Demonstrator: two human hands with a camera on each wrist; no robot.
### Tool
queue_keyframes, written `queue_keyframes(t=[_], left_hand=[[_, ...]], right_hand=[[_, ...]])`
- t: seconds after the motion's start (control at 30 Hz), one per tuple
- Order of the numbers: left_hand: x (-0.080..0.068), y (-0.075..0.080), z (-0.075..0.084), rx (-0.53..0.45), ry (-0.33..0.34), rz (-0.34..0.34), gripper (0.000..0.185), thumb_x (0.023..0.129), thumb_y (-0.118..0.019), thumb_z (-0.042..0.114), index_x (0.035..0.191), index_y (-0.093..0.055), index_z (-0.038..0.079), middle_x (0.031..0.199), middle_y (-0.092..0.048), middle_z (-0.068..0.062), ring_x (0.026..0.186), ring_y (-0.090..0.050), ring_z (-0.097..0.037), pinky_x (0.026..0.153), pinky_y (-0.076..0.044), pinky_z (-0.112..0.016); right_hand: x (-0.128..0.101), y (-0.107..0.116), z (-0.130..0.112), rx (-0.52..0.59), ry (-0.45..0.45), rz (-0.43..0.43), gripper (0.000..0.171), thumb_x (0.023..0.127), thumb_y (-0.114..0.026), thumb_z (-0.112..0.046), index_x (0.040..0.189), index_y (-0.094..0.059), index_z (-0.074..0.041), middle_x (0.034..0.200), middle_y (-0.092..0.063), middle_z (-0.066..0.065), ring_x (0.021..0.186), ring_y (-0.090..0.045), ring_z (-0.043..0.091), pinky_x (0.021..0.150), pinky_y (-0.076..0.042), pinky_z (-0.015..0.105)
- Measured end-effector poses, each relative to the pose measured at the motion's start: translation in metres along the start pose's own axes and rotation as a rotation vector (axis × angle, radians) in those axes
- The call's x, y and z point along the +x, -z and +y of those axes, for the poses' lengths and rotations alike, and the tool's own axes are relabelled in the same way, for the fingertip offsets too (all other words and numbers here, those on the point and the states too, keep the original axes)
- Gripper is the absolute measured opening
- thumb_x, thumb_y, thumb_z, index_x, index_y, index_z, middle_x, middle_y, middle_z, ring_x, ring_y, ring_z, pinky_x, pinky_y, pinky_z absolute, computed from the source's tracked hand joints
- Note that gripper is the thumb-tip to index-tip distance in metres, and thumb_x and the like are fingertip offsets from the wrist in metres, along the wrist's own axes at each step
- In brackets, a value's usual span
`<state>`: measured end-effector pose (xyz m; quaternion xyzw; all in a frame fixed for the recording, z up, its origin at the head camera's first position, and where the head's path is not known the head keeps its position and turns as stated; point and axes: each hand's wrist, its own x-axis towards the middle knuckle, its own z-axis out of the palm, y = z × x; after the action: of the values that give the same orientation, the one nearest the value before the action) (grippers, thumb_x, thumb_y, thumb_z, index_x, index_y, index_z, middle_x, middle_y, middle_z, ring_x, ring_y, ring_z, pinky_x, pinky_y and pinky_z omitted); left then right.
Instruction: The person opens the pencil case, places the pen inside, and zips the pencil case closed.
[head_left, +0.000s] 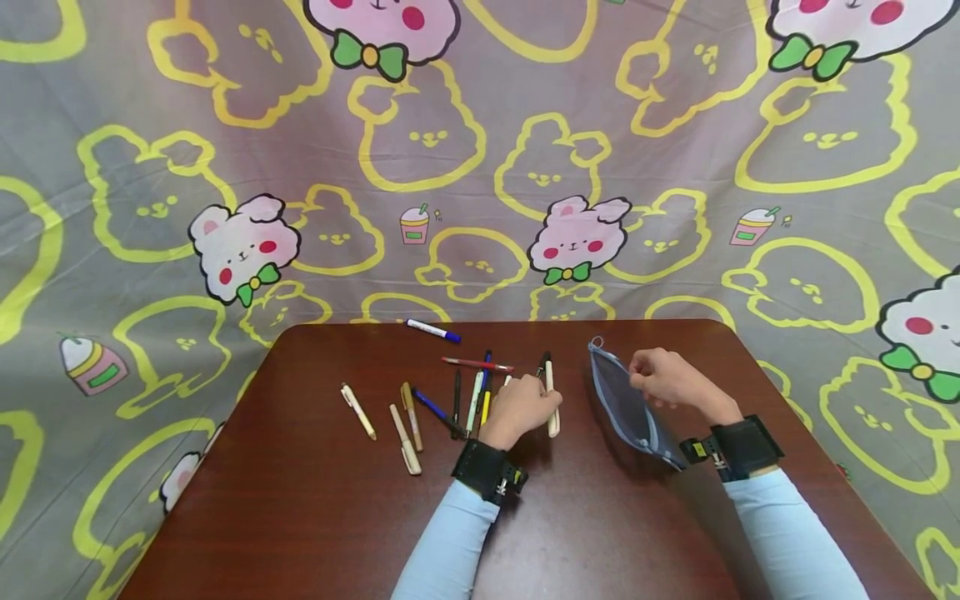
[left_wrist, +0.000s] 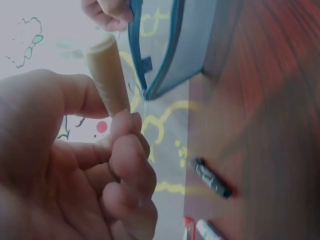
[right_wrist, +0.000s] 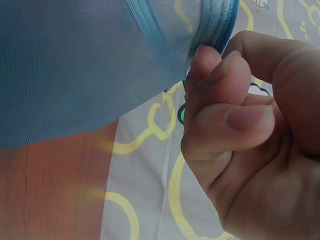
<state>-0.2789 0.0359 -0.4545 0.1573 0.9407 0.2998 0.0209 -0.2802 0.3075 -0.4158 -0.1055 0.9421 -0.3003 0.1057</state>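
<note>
Between the thumb and fingers of my left hand is a thick cream-coloured pen, held upright above the table. Close up in the left wrist view, the pen's blunt end rises past the fingertips; its lower part is hidden by the fingers. My right hand pinches the zipped rim of a blue mesh zip pouch. The pouch stands with its mouth spread, right of the left hand. In the right wrist view, the curled fingers meet the pouch's zip edge.
Several loose pens lie left of the left hand, among them a red pen, a blue pen and a beige pen. Farther back lies a white marker with a blue cap. A patterned curtain hangs behind the brown table.
</note>
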Motion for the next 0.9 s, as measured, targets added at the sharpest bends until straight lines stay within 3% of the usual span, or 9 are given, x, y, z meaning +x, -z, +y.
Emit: queue_keyframes(t=[0.27,0.67,0.9], left_hand=[[0.003,-0.011,0.009,-0.07,-0.017,-0.036,0.037,0.088,-0.053,0.038,0.055,-0.047,0.023,0.053,-0.036,0.011,0.053,-0.038,-0.01,0.05,-0.031,-0.025],[0.008,-0.024,0.026,-0.13,-0.013,-0.102,0.044,0.089,-0.053,0.038,0.051,-0.039,0.021,0.048,-0.027,0.011,0.047,-0.025,-0.009,0.047,-0.02,-0.027],[0.015,-0.036,0.034,-0.097,0.002,-0.09,0.045,0.087,-0.055,0.041,0.049,-0.042,0.022,0.045,-0.035,0.01,0.045,-0.037,-0.01,0.046,-0.027,-0.027]], right_hand=[[0.002,-0.006,-0.002,-0.003,0.009,0.017,0.008,0.093,-0.056,-0.012,0.097,-0.058,-0.006,0.061,-0.054,0.003,0.046,-0.05,0.019,0.042,-0.041,0.031],[0.008,-0.018,-0.004,0.031,-0.01,0.023,0.009,0.094,-0.054,-0.013,0.098,-0.055,-0.005,0.065,-0.056,0.005,0.048,-0.052,0.02,0.042,-0.04,0.027],[0.009,-0.022,-0.005,0.046,0.003,0.02,0.006,0.093,-0.056,-0.011,0.096,-0.056,-0.005,0.065,-0.058,0.006,0.049,-0.054,0.019,0.043,-0.044,0.03]])
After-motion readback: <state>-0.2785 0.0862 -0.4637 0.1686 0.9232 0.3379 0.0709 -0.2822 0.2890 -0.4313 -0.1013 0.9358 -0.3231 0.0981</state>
